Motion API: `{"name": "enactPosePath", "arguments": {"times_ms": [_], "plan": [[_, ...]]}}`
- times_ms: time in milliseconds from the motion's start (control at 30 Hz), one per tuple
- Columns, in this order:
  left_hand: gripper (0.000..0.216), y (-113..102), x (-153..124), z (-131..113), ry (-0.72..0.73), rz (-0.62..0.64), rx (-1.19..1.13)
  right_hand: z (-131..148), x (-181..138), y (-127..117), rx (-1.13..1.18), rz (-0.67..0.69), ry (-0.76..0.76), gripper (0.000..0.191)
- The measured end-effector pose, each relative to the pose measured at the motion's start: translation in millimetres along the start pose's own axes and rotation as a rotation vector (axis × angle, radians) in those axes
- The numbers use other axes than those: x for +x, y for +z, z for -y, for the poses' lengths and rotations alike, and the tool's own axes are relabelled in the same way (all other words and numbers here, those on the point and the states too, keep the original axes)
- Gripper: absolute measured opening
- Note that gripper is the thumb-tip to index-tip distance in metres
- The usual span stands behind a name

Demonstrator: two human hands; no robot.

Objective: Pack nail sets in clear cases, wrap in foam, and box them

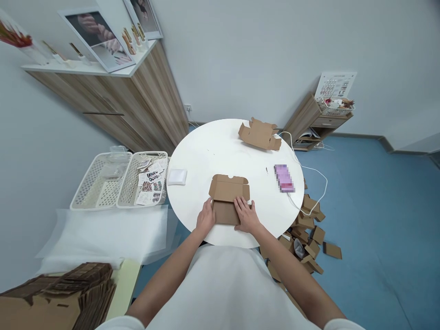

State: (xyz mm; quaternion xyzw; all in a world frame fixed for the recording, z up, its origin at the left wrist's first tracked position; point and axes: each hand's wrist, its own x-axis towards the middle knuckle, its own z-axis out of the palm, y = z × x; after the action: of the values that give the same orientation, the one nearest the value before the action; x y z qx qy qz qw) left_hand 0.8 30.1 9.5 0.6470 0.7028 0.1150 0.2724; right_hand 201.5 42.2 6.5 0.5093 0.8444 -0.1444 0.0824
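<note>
A small brown cardboard box [229, 191], partly folded with its flapped lid panel standing open toward the far side, sits near the front of the white round table [220, 146]. My left hand [205, 216] grips its left side, fingers closed along the wall. At the right side, my right hand [246, 215] has its fingers over the wall and onto the box, the thumb apart on the outer side. Beyond, an unfolded cardboard blank [261, 134] rests at the table's far edge. A white flat packet [177, 177] lies at the left edge.
A purple blurred phone-like object [284, 178] with a white cable lies at the table's right. Two white baskets [99, 201] stand left, one with printed cards. Stacked flat cardboard [68, 298] is at lower left. Several small boxes [309, 247] litter the blue floor, right.
</note>
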Motion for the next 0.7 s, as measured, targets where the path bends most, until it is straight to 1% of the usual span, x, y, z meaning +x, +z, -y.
{"name": "enactPosePath", "arguments": {"times_ms": [33,100,167,200,300,367,433,533,567,633,700], "plan": [[0.059,0.1,-3.2,-0.2,0.055,0.011,0.005,0.1,-0.1,0.2,0.004,-0.003,0.005,0.118],[0.080,-0.4,-6.9,0.5,0.130,0.092,0.023,-0.3,0.1,0.3,0.017,-0.007,0.005,0.116],[0.100,-1.3,-6.2,2.0,0.143,0.176,0.047,-1.1,0.7,-0.6,0.029,-0.012,-0.003,0.115],[0.105,-1.6,-4.7,2.8,0.135,0.202,0.059,-1.7,0.8,-1.5,0.033,-0.013,-0.008,0.115],[0.109,-1.5,0.6,4.5,0.111,0.241,0.077,-5.0,-1.9,-5.5,0.047,-0.004,-0.022,0.116],[0.110,-1.0,2.7,4.8,0.118,0.246,0.075,-8.8,-7.9,-6.7,0.080,-0.014,0.007,0.111],[0.111,-0.8,3.3,4.4,0.126,0.245,0.076,-13.7,-17.3,-4.1,0.154,-0.075,0.132,0.100],[0.111,-1.3,3.0,2.4,0.103,0.247,0.094,-20.7,-33.0,6.8,0.353,-0.228,0.427,0.085],[0.111,-1.6,2.9,1.5,0.094,0.248,0.101,-22.6,-37.3,10.9,0.433,-0.263,0.498,0.082],[0.110,-2.2,3.0,-0.5,0.084,0.247,0.112,-25.1,-43.0,17.3,0.596,-0.280,0.570,0.077],[0.108,-2.6,3.0,-2.3,0.083,0.244,0.117,-26.3,-44.7,18.9,0.748,-0.250,0.593,0.072]]}}
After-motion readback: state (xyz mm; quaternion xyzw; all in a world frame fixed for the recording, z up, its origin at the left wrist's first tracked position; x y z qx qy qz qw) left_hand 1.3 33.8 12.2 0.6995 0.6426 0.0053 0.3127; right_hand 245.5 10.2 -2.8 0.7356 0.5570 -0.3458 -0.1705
